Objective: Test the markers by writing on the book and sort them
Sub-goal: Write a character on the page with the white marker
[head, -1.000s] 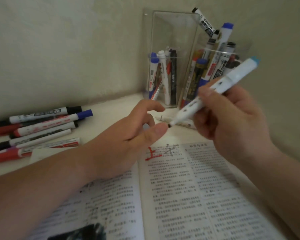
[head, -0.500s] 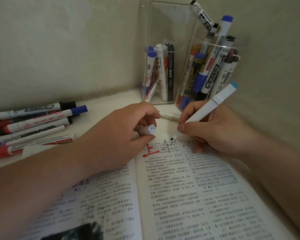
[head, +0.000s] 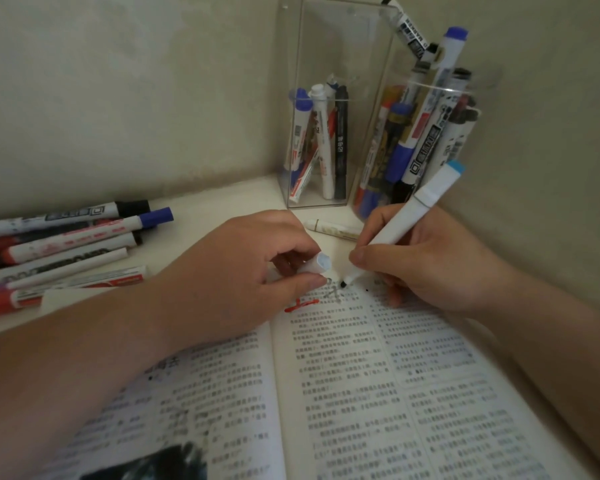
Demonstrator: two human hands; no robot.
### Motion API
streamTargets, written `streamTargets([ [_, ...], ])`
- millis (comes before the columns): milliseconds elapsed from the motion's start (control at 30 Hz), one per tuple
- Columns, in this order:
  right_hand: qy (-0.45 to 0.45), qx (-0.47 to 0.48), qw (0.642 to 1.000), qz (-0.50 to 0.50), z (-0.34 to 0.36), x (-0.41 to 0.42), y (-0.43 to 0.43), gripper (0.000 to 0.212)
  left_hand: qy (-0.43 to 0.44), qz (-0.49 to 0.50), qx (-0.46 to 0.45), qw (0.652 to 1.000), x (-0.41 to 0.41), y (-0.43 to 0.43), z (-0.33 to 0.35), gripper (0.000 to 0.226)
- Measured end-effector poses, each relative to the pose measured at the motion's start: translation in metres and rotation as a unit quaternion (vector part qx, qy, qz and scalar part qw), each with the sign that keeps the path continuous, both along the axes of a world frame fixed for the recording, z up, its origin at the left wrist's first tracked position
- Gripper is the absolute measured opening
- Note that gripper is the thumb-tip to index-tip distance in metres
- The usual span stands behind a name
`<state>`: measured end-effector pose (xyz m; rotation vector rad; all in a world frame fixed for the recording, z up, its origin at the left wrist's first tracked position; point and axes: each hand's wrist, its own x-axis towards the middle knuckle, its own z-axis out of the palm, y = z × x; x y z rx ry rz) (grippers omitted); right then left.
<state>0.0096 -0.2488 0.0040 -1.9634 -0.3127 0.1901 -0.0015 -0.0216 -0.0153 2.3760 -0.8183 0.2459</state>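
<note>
The person's right hand point(head: 430, 265) grips a white marker with a light-blue end point(head: 404, 218) in a writing hold. Thumb and fingers curl round its lower barrel, and its dark tip touches the top of the right-hand page of an open book of printed text point(head: 361, 375). The book lies flat on a pale tabletop point(head: 205, 209). Just left of the tip, the left hand point(head: 236, 268) rests on the book's upper middle. It pinches the marker's small white cap point(head: 317, 265) between thumb and forefinger, the cap's open end turned toward the camera. On the page near the cap are a red handwritten mark point(head: 300, 304) and, beside it, fainter grey strokes point(head: 333, 291) right by the marker's tip. In the corner behind the hands stands a clear rectangular plastic holder point(head: 326, 46) with a few upright markers in blue, white and black. Just to its right, a clear round plastic cup point(head: 471, 98) is crowded with many more. A slim pale pen point(head: 333, 228) lies on the table between the hands and these containers. Well apart, at the left edge, a loose pile of markers point(head: 66, 237) with black, blue and red caps lies side by side on the tabletop.
</note>
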Motion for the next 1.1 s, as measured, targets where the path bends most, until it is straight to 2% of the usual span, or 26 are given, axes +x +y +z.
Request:
streamTargets([
  [200, -0.029, -0.022, 0.999, -0.03, -0.0011, 0.0055, -0.0002, 0.025, 0.0, 0.002, 0.01, 1.0, 0.0009, 0.0005, -0.001, 0.016],
  [467, -0.005, 0.003, 1.0, -0.013, -0.0019, 0.0036, -0.0013, 0.022, 0.001, 0.0, 0.008, 1.0, 0.0005, 0.0012, -0.0008, 0.021],
  [633, 0.019, -0.011, 0.999, 0.025, 0.0026, 0.0006, -0.0033, 0.029, -0.002, -0.001, 0.006, 1.0, -0.0003, 0.0002, -0.0007, 0.028],
  [767, 0.006, 0.002, 1.0, 0.014, 0.0018, -0.0009, -0.0026, 0.02, 0.009, 0.001, 0.012, 1.0, -0.0003, 0.0004, 0.0, 0.028],
  [900, 0.009, -0.005, 0.999, 0.045, 0.0049, -0.0038, -0.0013, 0.016, 0.014, -0.001, 0.012, 1.0, -0.002, 0.0, 0.0011, 0.027],
  [1033, -0.011, -0.022, 0.999, 0.025, 0.003, 0.0004, -0.0028, 0.027, 0.021, -0.008, 0.006, 1.0, -0.002, -0.0002, 0.0015, 0.024],
  [1100, -0.023, -0.008, 0.999, 0.029, 0.0018, -0.0002, -0.0029, 0.026, 0.022, -0.016, 0.011, 1.0, -0.002, 0.0, 0.0018, 0.021],
])
